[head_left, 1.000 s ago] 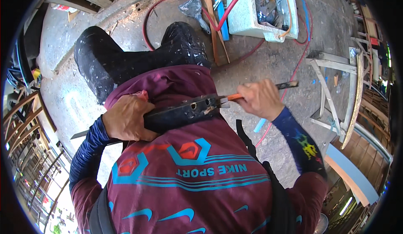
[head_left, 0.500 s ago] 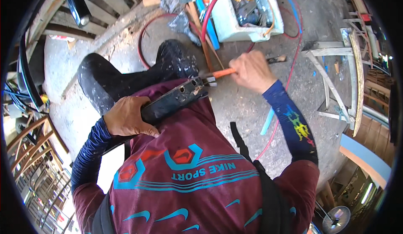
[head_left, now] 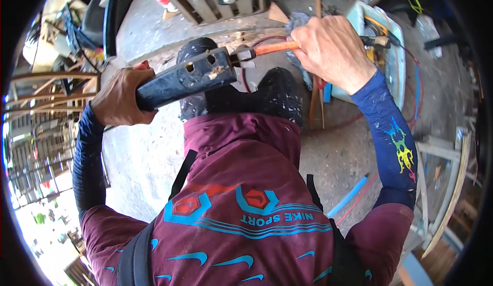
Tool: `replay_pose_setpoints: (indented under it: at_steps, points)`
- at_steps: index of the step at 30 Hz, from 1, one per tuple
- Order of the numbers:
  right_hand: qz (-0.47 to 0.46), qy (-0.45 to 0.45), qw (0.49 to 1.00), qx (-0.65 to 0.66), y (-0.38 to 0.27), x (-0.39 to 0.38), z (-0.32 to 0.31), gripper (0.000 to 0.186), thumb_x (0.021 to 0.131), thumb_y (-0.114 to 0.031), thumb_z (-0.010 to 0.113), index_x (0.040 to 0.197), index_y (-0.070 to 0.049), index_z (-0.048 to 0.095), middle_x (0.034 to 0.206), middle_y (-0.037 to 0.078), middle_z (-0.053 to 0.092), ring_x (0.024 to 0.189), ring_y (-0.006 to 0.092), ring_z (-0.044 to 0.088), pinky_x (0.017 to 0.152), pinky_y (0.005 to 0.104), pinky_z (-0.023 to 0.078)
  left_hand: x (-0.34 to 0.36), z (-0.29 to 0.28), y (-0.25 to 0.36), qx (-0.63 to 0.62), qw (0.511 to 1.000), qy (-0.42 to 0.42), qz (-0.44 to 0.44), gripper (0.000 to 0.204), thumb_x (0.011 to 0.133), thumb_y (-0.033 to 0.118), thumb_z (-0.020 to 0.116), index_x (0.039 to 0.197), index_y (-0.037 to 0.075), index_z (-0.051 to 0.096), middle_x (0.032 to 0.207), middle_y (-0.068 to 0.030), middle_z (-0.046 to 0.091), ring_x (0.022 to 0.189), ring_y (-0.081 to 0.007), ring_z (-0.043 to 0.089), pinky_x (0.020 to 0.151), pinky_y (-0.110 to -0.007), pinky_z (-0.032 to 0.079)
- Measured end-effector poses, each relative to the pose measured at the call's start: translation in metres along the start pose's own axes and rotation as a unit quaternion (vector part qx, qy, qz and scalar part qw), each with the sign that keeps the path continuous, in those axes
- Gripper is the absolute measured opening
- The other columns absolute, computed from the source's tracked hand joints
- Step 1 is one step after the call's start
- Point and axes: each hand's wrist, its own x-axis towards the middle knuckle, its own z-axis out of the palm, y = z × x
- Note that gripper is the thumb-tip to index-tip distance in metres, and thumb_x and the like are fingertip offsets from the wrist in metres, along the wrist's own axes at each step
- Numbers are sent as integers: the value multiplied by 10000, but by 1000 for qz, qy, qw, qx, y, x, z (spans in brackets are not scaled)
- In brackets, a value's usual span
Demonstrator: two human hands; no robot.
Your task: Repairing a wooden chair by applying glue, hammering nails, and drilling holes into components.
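My left hand [head_left: 120,98] is wrapped round a black bar [head_left: 172,84] with holes and a chipped, bare-looking patch near its far end. The bar is held out above my knees, tilted up to the right. My right hand [head_left: 334,50] is closed on the orange handle of a hammer [head_left: 275,47], whose dark butt sticks out past my fist. The metal hammer head lies right at the bar's end; whether it is hooked into the bar or only touches it, I cannot tell.
A pale tub [head_left: 399,73] with tools in it stands beyond my right hand. Red hose and a blue strip [head_left: 349,196] lie on the concrete floor. Wooden frames [head_left: 49,93] stand at left, a pale wooden trestle [head_left: 436,152] at right, slatted wood [head_left: 205,1] ahead.
The view has swung round. Both hands have lifted the bar and hammer from my lap to out over my knees, with the hammer head still at the bar's end.
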Motion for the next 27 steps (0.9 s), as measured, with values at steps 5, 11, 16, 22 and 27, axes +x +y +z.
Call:
replay_pose_setpoints:
  at_steps: [5, 11, 16, 22, 27]
  points:
    - [-41, 26, 998, -29, 6, 54, 37, 184, 831, -250, 706, 756, -82, 708, 629, 90, 645, 610, 269, 686, 618, 380, 556, 1, 43, -51, 25, 995, 80, -54, 447, 607, 255, 804, 954, 16, 656, 793, -200, 640, 783, -399, 645, 754, -452, 507]
    - [-49, -99, 992, -55, -26, 100, 42, 153, 838, -156, 647, 709, -131, 726, 639, 63, 668, 637, 216, 698, 590, 353, 538, 10, 84, -97, -48, 993, 35, -101, 615, 568, 266, 849, 1084, -25, 683, 908, -224, 690, 839, -380, 691, 800, -432, 545]
    - [28, -100, 993, 57, -38, 87, 103, 129, 789, -170, 651, 713, -72, 686, 676, 147, 651, 718, 324, 685, 643, 452, 518, 14, 77, -102, -44, 996, 24, -78, 537, 557, 255, 826, 1008, -5, 695, 847, -221, 677, 807, -388, 678, 784, -437, 547]
    - [6, -117, 984, 132, -9, 71, 146, 187, 806, -231, 663, 753, -52, 674, 697, 164, 652, 687, 356, 670, 648, 485, 518, 23, 74, -102, 45, 997, 28, -64, 533, 561, 289, 806, 990, -6, 691, 826, -218, 686, 803, -371, 690, 773, -444, 553]
    - [-40, -131, 988, 77, -6, 66, 139, 149, 783, -210, 662, 755, -65, 681, 681, 163, 646, 673, 358, 664, 648, 493, 515, 31, 82, -108, -10, 997, 70, 20, 453, 539, 271, 820, 891, 22, 679, 834, -196, 658, 808, -410, 648, 755, -469, 526]
